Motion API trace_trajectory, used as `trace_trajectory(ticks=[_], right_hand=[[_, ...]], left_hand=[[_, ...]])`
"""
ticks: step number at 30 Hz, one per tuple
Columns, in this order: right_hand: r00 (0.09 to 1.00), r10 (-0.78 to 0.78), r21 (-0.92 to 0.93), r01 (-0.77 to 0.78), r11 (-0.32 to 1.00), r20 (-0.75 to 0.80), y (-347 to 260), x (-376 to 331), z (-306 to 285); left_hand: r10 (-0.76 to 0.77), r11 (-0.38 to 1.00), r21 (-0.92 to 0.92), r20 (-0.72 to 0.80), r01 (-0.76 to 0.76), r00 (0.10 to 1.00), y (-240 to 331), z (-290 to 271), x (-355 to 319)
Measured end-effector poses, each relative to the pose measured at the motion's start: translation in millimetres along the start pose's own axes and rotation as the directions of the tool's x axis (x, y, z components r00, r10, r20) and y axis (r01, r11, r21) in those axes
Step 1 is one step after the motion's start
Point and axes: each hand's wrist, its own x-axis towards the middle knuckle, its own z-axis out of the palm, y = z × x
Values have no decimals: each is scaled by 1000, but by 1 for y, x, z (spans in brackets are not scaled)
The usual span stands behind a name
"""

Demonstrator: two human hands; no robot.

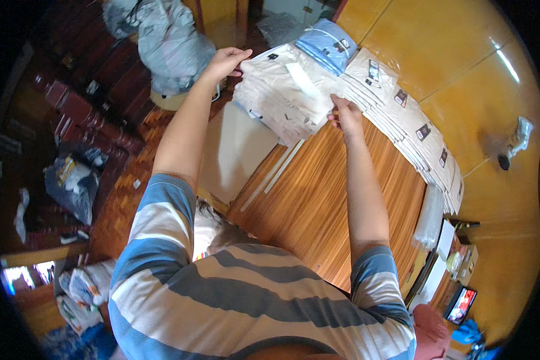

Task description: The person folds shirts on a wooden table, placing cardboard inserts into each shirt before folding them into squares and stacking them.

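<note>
Across the far part of the table, my two hands hold an off-white shirt [264,90] by its edges. My left hand [227,63] is closed on its far left corner, thumb and fingers pinching the cloth. At the right edge, my right hand [347,117] also grips the cloth between thumb and fingers. A white strip [304,81] lies on top of the cloth. Beneath the shirt's near edge more pale cloth shows, and I cannot tell whether it is a separate piece. A beige board [237,150] lies on the table just nearer to me.
Folded pale garments with dark tags [423,132] line the table's right side, beside a blue packaged stack [327,45]. Two thin pale strips [285,165] lie on the wood-grain tabletop [324,198]. A clear plastic roll [429,219] sits at right. A stuffed plastic bag [174,51] stands far left.
</note>
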Motion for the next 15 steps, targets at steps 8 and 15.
trace_trajectory(ticks=[8,15], right_hand=[[999,-50,407,38,913,19,145,-121,-2],[-167,285,-294,-33,955,944,253,-364,58]], left_hand=[[101,983,-93,-429,-155,898,-116,45,-334],[-424,883,72,-304,464,853,-188,109,-710]])
